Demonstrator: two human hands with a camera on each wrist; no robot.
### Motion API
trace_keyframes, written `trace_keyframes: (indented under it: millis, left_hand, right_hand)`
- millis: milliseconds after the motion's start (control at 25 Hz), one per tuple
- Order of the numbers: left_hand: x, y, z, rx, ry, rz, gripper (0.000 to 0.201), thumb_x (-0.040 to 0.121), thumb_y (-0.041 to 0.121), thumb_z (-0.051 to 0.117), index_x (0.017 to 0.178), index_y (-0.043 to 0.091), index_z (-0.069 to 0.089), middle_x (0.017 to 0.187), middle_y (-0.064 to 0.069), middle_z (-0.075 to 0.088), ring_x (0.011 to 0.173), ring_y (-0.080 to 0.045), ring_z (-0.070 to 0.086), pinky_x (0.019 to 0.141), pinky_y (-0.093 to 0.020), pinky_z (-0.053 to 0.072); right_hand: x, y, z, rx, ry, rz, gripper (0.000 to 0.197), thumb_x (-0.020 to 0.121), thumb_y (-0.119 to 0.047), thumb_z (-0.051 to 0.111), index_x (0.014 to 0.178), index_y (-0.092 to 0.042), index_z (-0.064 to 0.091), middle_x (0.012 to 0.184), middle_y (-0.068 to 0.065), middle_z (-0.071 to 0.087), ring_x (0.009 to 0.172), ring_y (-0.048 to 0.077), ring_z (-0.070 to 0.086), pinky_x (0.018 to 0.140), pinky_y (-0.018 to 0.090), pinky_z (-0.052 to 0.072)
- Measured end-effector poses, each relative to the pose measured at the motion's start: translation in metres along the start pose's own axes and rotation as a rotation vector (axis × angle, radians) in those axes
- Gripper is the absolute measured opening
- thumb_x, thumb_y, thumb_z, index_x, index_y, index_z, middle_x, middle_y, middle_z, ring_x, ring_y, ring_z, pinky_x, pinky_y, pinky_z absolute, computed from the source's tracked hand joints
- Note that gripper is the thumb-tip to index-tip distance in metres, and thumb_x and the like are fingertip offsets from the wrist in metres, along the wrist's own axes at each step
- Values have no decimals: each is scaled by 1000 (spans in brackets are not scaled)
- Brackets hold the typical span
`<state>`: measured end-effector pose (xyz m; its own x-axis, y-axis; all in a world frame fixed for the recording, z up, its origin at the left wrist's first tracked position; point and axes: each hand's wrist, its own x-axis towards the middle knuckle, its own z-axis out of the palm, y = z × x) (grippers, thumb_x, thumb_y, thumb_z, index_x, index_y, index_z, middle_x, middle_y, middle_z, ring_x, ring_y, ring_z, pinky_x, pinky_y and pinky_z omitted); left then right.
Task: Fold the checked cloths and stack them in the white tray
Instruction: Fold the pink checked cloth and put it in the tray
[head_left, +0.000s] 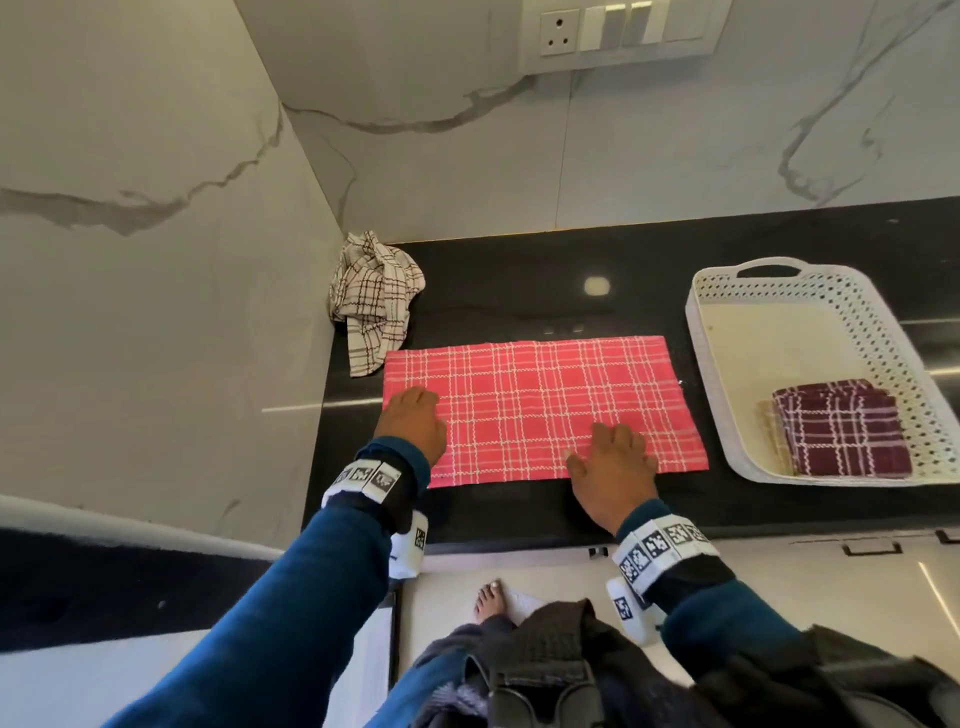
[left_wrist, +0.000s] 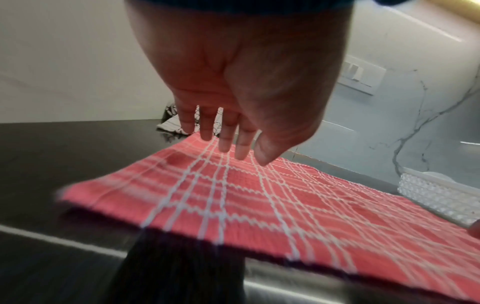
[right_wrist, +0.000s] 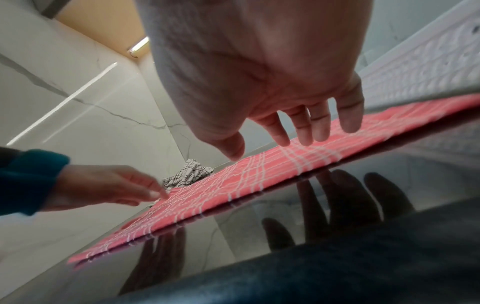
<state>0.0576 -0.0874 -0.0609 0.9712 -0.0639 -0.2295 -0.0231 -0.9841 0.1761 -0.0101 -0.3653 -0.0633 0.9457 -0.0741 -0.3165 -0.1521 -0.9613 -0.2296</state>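
Observation:
A red checked cloth (head_left: 540, 405) (left_wrist: 259, 201) (right_wrist: 233, 181) lies flat on the black counter (head_left: 519, 291), folded into a long rectangle. My left hand (head_left: 413, 421) (left_wrist: 228, 139) (right_wrist: 109, 185) is over its left end, fingers straight and pointing down at the cloth. Over the near edge, right of the middle, my right hand (head_left: 613, 462) (right_wrist: 298, 133) hovers with straight, spread fingers. A crumpled white checked cloth (head_left: 374, 296) (left_wrist: 171, 123) (right_wrist: 187, 172) lies in the back left corner. To the right, the white tray (head_left: 727, 415) holds a folded maroon checked cloth (head_left: 841, 426).
Marble walls close the counter at the back and on the left. A socket and switch plate (head_left: 618, 26) is on the back wall. The counter's front edge runs just behind my wrists. The tray's perforated wall (left_wrist: 436, 197) (right_wrist: 415, 67) stands close to the red cloth's right end.

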Motion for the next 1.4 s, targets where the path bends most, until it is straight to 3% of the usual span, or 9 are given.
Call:
trace_keyframes:
  millis: [80, 160, 280, 440, 800, 960, 1120, 1240, 1400]
  left_hand:
    - [29, -1, -4, 18, -25, 61, 49, 96, 24, 50, 144, 17, 45, 155, -5, 37, 141, -28, 33, 119, -44, 28]
    - [45, -6, -3, 54, -55, 61, 50, 96, 26, 48, 146, 21, 42, 156, -3, 36, 138, -30, 37, 115, -47, 34]
    - [45, -18, 2, 60, 19, 37, 42, 96, 26, 47, 137, 22, 51, 135, -1, 54, 117, -27, 53, 100, -44, 45]
    - [21, -11, 6, -9, -19, -12, 32, 96, 29, 44, 123, 21, 59, 121, 2, 55, 103, -24, 61, 91, -42, 48]
    - [-31, 30, 22, 31, -61, 192, 39, 100, 28, 39, 135, 23, 54, 124, 6, 56, 109, -15, 55, 106, -31, 32]
    - [-41, 28, 20, -165, -87, 207, 33, 97, 26, 47, 124, 22, 66, 112, 4, 61, 96, -23, 59, 95, -36, 44]
    - [-53, 14, 33, -218, 25, 95, 26, 94, 27, 54, 115, 21, 68, 114, 1, 58, 98, -21, 54, 89, -39, 49]
    - [-73, 15, 48, -301, 46, 82, 18, 94, 26, 60, 109, 20, 69, 117, 3, 53, 102, -17, 52, 93, -36, 49]
    - [-98, 41, 45, -311, 41, -106, 20, 94, 21, 60, 112, 13, 61, 120, -4, 46, 105, -23, 52, 97, -38, 48]
  right_hand:
    - [16, -15, 1, -21, -4, 14, 55, 98, -50, 40, 138, -13, 39, 132, 14, 42, 121, 32, 41, 98, 51, 39]
    - [36, -26, 0, -39, 3, 66, 63, 97, -57, 38, 141, -11, 37, 133, 16, 42, 124, 34, 42, 100, 53, 37]
    - [82, -47, -9, -91, 34, 95, 76, 94, -62, 39, 149, -10, 31, 143, 21, 40, 132, 40, 39, 106, 56, 33]
    - [152, -68, -29, -166, 45, 33, 71, 88, -51, 45, 146, -12, 35, 142, 21, 42, 130, 39, 39, 103, 57, 33]
    - [218, -86, -48, -242, -59, -184, 76, 79, -52, 46, 148, -24, 35, 163, 10, 21, 151, 35, 16, 115, 70, 8]
    - [174, -81, -41, -271, 3, -131, 70, 91, -37, 50, 154, -18, 25, 166, 14, 8, 153, 39, 3, 118, 66, 5]
    - [53, -55, -11, -27, 48, -203, 46, 88, -29, 55, 130, -13, 49, 136, 12, 45, 125, 34, 42, 102, 51, 39]
    - [-12, -3, 15, -16, 87, -213, 20, 92, -32, 49, 106, -18, 54, 109, 2, 49, 105, 25, 47, 89, 42, 42]
    - [-36, 44, 23, 83, 162, -191, 13, 96, -27, 54, 100, -17, 60, 107, 3, 52, 103, 25, 50, 88, 40, 44]
